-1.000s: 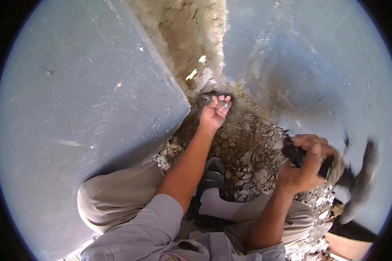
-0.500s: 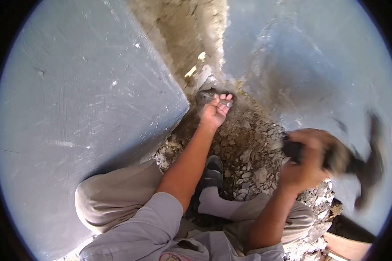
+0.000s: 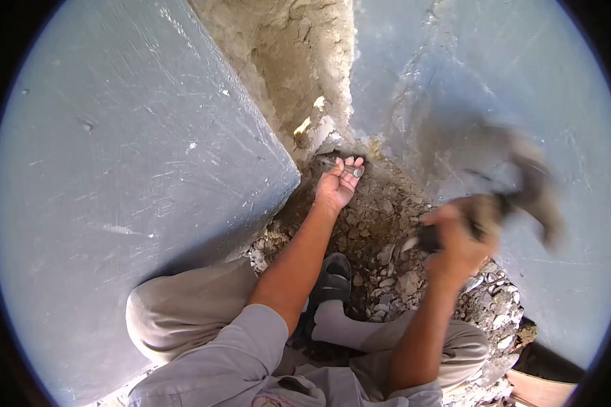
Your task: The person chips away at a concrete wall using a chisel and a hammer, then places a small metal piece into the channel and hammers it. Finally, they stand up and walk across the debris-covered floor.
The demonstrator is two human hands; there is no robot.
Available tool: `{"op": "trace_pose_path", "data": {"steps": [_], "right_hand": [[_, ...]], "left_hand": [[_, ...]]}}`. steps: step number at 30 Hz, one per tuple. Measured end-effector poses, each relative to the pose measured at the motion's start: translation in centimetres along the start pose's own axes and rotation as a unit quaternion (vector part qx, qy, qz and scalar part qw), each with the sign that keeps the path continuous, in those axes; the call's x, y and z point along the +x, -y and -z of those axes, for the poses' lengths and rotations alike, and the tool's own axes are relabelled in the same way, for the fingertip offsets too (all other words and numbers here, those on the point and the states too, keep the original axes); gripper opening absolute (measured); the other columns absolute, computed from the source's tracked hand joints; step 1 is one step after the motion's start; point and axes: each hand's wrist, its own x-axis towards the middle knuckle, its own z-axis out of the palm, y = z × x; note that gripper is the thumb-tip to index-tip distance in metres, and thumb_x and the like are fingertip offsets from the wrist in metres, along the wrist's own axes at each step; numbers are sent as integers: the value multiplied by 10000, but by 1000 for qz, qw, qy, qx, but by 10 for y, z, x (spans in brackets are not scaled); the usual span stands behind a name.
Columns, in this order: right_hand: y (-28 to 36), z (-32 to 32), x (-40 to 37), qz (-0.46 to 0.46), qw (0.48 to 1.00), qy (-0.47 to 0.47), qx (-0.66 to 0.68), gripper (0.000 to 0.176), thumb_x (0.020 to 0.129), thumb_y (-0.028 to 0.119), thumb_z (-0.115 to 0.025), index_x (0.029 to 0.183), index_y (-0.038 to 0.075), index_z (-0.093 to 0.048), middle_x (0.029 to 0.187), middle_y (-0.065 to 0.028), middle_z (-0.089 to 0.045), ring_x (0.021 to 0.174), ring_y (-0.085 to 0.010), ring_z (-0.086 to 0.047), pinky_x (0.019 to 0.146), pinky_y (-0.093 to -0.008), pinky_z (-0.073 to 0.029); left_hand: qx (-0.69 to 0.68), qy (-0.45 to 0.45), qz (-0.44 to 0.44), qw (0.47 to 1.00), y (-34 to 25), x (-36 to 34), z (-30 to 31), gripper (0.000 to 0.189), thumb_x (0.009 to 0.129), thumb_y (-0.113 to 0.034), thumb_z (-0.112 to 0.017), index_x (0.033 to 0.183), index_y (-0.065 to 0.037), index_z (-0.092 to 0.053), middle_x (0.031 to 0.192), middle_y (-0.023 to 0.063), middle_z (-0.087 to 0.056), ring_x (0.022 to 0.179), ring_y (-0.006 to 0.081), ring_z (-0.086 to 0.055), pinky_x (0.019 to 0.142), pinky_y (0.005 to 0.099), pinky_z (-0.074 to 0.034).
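Note:
My left hand (image 3: 337, 188) is closed around a metal chisel (image 3: 355, 172), whose round butt end pokes out toward the right. The chisel's other end points left into a dark hollow at the foot of the broken wall (image 3: 299, 61); its tip is hard to make out. Raised on the right, my right hand (image 3: 460, 241) grips a hammer (image 3: 538, 193) by its dark handle. Motion blurs the hammer's head, which is up and to the right of that hand, apart from the chisel.
Grey painted surfaces stand on both sides, the left one (image 3: 149, 156) with a sharp corner near my left hand. Broken rubble (image 3: 407, 281) covers the ground around my shoe (image 3: 334, 278). A brownish curved rim (image 3: 543, 388) shows at the lower right.
The hammer and my right hand have moved left, closer to the chisel. My left hand keeps its grip on the chisel, and the view has shifted slightly.

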Motion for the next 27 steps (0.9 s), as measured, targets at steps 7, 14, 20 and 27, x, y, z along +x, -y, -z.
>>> {"op": "trace_pose_path", "data": {"steps": [7,14,20,27], "right_hand": [[-146,-60,-79,-154,971,132,-128,269,770,34,-670,1027,-18,-608,726,-74,-619,578,-172,-574,578,-335,-496],[-61,-32,-41,-132,982,132,-16,252,781,33,-733,1006,-29,-638,735,-51,-633,572,-93,-579,517,-251,-472],[33,-10,15,142,984,-103,-24,86,830,30,-623,744,33,-625,729,-79,-658,642,-154,-603,634,-285,-497],[-162,-68,-92,-268,945,184,16,187,745,29,-702,904,-18,-616,674,-46,-612,507,-135,-550,478,-293,-447]], "left_hand": [[10,36,56,998,-1,10,8,143,979,-162,-593,1015,-25,-577,987,131,-677,1018,306,-671,961,470,-548],[69,60,37,995,6,3,36,153,1006,-215,-540,942,-100,-618,1028,95,-698,1103,290,-655,1016,485,-503],[17,24,15,999,-7,-1,2,159,1011,-247,-532,946,-116,-596,1043,96,-697,1112,324,-648,1034,516,-484],[58,17,54,997,-1,10,17,175,986,-283,-575,990,-115,-624,1070,94,-705,1119,324,-644,1027,530,-475]]}}
